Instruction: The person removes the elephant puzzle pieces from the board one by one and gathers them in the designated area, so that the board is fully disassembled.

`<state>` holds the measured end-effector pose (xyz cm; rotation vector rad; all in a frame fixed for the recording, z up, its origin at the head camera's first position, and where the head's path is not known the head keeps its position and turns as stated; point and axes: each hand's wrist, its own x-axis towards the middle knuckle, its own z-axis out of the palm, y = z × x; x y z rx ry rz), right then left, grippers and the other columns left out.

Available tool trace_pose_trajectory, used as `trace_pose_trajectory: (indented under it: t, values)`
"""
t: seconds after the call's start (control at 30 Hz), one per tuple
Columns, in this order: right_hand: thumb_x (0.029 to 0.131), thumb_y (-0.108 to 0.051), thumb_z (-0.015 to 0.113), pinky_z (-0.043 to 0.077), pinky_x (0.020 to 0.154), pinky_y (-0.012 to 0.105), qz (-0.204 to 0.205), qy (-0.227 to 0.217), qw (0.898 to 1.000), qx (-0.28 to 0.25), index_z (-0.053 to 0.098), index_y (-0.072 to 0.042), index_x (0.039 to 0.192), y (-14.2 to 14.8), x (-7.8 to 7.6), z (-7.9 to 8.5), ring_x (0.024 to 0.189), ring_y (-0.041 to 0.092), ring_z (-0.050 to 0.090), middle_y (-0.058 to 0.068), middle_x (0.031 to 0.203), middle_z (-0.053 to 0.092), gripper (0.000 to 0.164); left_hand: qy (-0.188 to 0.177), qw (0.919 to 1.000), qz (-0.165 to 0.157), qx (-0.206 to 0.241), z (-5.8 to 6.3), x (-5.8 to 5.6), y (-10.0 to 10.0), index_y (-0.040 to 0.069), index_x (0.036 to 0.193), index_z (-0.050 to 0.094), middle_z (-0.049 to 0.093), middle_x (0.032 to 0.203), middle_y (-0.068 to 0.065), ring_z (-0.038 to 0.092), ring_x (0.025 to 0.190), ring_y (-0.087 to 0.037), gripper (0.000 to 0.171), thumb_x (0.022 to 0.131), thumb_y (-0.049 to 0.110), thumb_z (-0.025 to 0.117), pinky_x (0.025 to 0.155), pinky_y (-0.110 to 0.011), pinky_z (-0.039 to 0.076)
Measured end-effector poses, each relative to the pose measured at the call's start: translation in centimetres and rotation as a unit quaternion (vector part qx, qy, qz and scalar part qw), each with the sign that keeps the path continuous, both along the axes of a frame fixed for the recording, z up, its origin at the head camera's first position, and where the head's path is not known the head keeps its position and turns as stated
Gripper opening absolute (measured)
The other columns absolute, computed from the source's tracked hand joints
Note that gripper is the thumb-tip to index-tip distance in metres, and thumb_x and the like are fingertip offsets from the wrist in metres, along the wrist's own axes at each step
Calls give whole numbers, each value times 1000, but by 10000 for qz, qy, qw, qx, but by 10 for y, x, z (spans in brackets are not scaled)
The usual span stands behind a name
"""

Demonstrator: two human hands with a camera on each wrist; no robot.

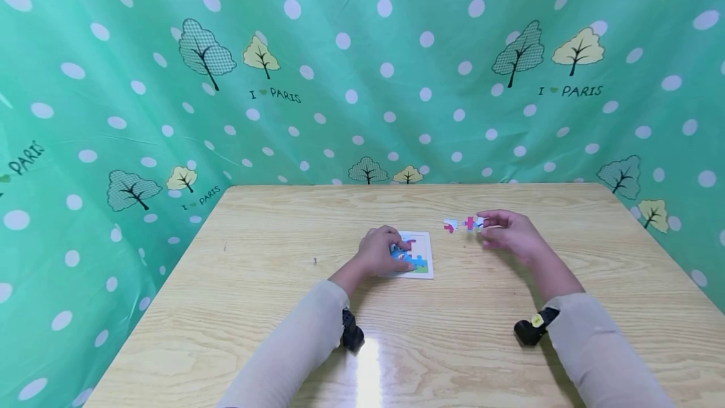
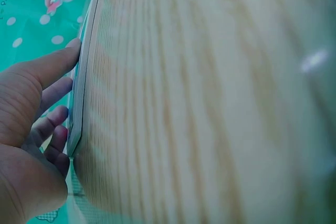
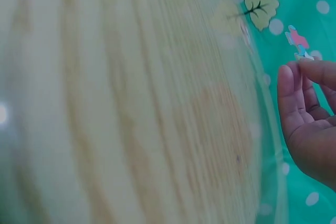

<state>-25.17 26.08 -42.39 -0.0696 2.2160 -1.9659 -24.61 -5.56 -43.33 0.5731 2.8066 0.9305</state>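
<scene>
A small jigsaw puzzle in a white-framed tray [image 1: 428, 255] lies flat on the table, with blue, green and pink pieces in it and a pale gap at its upper part. My left hand [image 1: 378, 252] rests on the tray's left side, fingertips and thumb touching the puzzle and covering part of it. Raised above the table in the right wrist view, my right hand [image 3: 310, 114] pinches a pink, white and blue puzzle piece [image 3: 298, 39] between thumb and fingers; it may be two joined pieces. Another white and pink puzzle piece [image 1: 450, 225] is between the tray and my right hand [image 1: 510, 235].
The wooden table [image 1: 255, 307] reaches back to a green dotted curtain [image 1: 351, 112], which also hangs at both sides. A black wrist device [image 1: 352, 332] is on the left forearm, another black device [image 1: 532, 330] on the right.
</scene>
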Motion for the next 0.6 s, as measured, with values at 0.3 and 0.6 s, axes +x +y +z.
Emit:
trace_pose_trajectory:
  t: [0.3,0.6]
  values:
    - [87,7,65,53,87,28,-379,5,9991,188,42,10,140,13,-9,-9,91,12,62,9,108,52,57,16,10000,-20,8,0,0,0,20,98,74,57,121,2,45,112,-20,31,74,37,86,99,-37,35]
    - [91,6,61,53,85,24,-565,-6,9951,806,43,9,140,15,-17,-14,87,5,62,18,115,51,52,1,10000,-38,18,-1,0,-1,20,99,74,56,122,2,44,113,-21,31,75,37,85,100,-39,34]
